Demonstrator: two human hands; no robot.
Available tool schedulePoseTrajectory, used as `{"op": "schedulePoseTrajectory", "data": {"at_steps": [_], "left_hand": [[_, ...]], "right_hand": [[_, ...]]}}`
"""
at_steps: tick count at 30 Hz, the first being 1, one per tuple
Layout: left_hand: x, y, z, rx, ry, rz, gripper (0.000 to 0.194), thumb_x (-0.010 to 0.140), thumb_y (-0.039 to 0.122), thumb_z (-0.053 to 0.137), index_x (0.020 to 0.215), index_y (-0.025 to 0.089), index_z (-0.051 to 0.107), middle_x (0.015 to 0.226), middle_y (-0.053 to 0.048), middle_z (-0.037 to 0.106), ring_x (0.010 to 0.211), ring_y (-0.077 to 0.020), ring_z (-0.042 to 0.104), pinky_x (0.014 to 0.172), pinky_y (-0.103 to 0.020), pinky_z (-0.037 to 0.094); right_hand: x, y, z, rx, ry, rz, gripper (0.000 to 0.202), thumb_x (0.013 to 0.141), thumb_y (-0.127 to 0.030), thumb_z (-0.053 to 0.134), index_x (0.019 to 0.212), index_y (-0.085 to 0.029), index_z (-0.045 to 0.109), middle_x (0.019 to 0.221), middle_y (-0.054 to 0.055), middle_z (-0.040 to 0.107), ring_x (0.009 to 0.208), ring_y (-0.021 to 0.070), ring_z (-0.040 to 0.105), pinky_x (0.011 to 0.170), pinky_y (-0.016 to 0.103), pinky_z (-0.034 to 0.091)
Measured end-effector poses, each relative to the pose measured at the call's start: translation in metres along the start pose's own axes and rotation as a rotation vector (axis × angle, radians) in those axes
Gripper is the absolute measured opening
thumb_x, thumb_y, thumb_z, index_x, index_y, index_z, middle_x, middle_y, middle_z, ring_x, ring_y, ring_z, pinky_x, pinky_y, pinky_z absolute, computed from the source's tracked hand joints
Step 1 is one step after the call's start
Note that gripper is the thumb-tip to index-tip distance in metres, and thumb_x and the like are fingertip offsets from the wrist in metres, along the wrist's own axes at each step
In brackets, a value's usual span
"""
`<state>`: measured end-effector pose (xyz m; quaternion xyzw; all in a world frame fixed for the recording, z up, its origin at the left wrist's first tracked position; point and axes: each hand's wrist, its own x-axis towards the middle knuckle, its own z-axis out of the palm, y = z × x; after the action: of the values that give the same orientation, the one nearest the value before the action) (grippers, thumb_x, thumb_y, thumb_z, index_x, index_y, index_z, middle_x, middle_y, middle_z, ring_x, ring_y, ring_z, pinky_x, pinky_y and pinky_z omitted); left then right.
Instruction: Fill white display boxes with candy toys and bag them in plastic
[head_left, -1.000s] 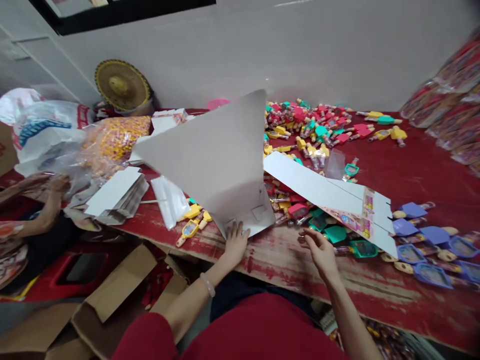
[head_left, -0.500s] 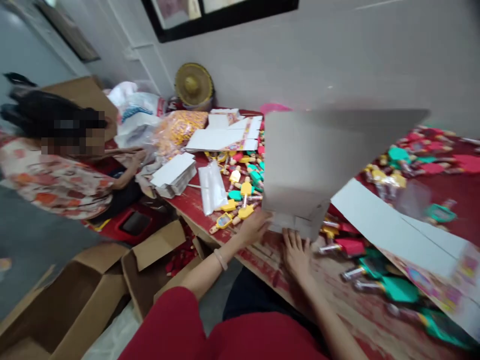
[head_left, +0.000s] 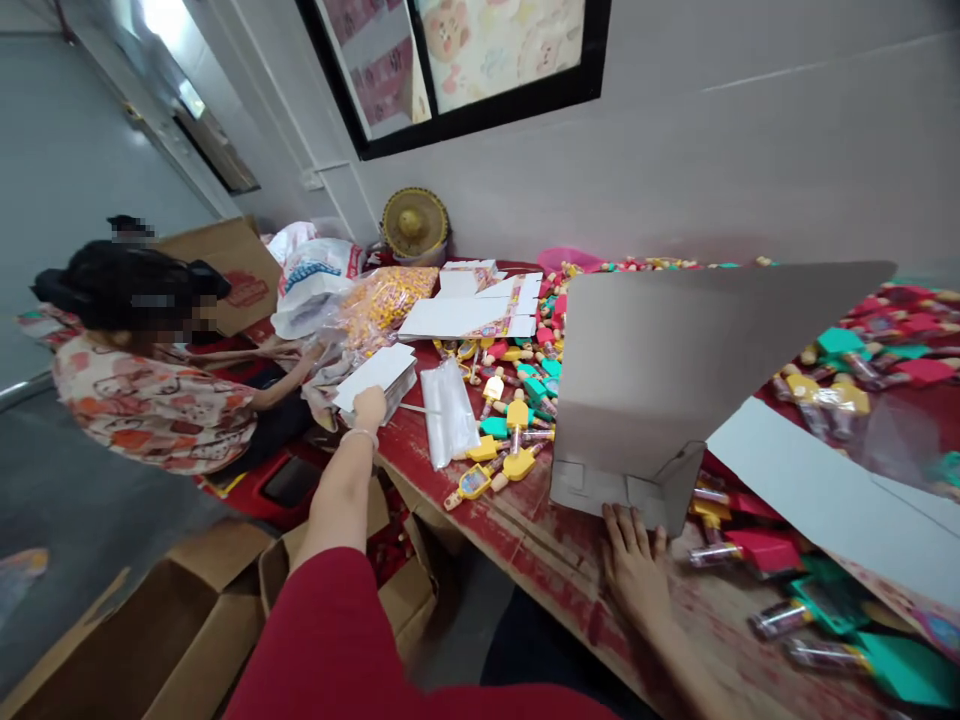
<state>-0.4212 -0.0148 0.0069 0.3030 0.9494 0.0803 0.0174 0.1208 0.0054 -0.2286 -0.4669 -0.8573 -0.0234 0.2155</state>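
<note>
Yellow-and-green toys, red tabletop

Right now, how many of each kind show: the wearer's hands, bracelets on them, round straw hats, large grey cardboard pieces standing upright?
Hands: 2 (left hand, right hand)
Bracelet: 1
Straw hat: 1
Grey cardboard piece: 1
Total: 5

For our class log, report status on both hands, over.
Left hand at white carton stack. Right hand at foot of upright grey cardboard sheet. In between: clear plastic bags, colourful toys.
</note>
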Motion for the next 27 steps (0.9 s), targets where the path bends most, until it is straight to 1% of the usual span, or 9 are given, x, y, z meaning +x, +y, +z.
{"op": "schedulePoseTrajectory", "data": {"at_steps": [5,10,13,15,16,19,21,25,27], "left_hand": [[-0.009,-0.009,-0.002,-0.017,0.043,0.048,0.023,0.085,0.016,0.063,0.103,0.004,0.069,0.123,-0.027,0.066,0.119,-0.0335,0.062,0.102,-0.04,0.047],[-0.03,0.009,-0.037,-0.117,0.222,0.086,0.028,0.092,0.014,0.046,0.102,0.004,0.07,0.115,-0.027,0.067,0.112,-0.0342,0.064,0.098,-0.043,0.049],[-0.077,0.022,-0.048,-0.211,0.376,0.125,0.041,0.1,0.022,0.032,0.114,0.007,0.066,0.117,-0.022,0.067,0.109,-0.0309,0.063,0.096,-0.041,0.05],[-0.132,0.03,-0.035,-0.35,0.429,0.169,0.042,0.104,0.032,0.028,0.111,0.012,0.065,0.106,-0.015,0.07,0.098,-0.0253,0.065,0.087,-0.035,0.053],[-0.165,0.034,-0.023,-0.591,0.455,0.225,0.041,0.104,0.042,0.035,0.104,0.014,0.065,0.098,-0.011,0.07,0.09,-0.0232,0.064,0.082,-0.032,0.053],[-0.261,0.051,0.023,-1.033,0.253,0.329,0.039,0.096,0.056,0.057,0.087,0.019,0.064,0.082,-0.003,0.065,0.077,-0.0178,0.062,0.074,-0.027,0.051],[-0.307,0.069,0.047,-1.168,0.055,0.327,0.038,0.092,0.058,0.064,0.095,0.02,0.065,0.083,-0.002,0.067,0.079,-0.018,0.064,0.077,-0.028,0.052],[-0.343,0.113,0.067,-1.299,-0.079,0.193,0.061,0.084,0.059,0.074,0.128,0.02,0.058,0.113,-0.01,0.071,0.109,-0.0243,0.068,0.099,-0.036,0.053],[-0.347,0.132,0.068,-1.363,-0.266,0.195,0.069,0.082,0.061,0.076,0.133,0.019,0.058,0.125,-0.014,0.07,0.117,-0.0279,0.067,0.103,-0.04,0.052]], "right_hand": [[0.0,0.002,0.0,0.008,0.009,-0.017,0.056,0.098,-0.025,0.032,0.148,-0.018,0.059,0.147,0.015,0.06,0.145,0.0357,0.047,0.126,0.064,0.016],[-0.001,0.006,0.008,0.087,0.056,-0.023,0.054,0.098,-0.024,0.032,0.142,-0.015,0.062,0.147,0.015,0.06,0.143,0.0347,0.049,0.125,0.065,0.018],[0.008,-0.015,-0.012,0.258,0.118,0.04,0.051,0.1,-0.033,0.034,0.138,-0.016,0.064,0.146,0.016,0.061,0.146,0.0379,0.044,0.122,0.072,0.016],[0.02,-0.044,-0.049,0.458,0.155,0.134,0.051,0.102,-0.042,0.038,0.14,-0.018,0.061,0.149,0.016,0.058,0.15,0.0393,0.038,0.121,0.075,0.015],[0.029,-0.061,-0.072,0.596,0.151,0.178,0.053,0.102,-0.046,0.042,0.145,-0.018,0.057,0.153,0.016,0.055,0.152,0.0382,0.036,0.121,0.072,0.02],[0.061,-0.103,-0.143,1.083,0.091,0.293,0.06,0.104,-0.048,0.045,0.157,-0.022,0.041,0.16,0.014,0.046,0.148,0.0282,0.044,0.121,0.052,0.038],[0.077,-0.115,-0.174,1.273,0.081,0.369,0.057,0.101,-0.05,0.052,0.15,-0.021,0.049,0.153,0.014,0.054,0.14,0.0276,0.053,0.117,0.047,0.043],[0.08,-0.107,-0.189,1.455,0.021,0.55,0.05,0.091,-0.058,0.065,0.121,-0.019,0.067,0.13,0.014,0.07,0.123,0.0303,0.064,0.11,0.046,0.049],[0.071,-0.1,-0.187,1.568,-0.018,0.64,0.056,0.084,-0.064,0.071,0.118,-0.019,0.068,0.126,0.013,0.072,0.121,0.032,0.065,0.108,0.047,0.051]]}}
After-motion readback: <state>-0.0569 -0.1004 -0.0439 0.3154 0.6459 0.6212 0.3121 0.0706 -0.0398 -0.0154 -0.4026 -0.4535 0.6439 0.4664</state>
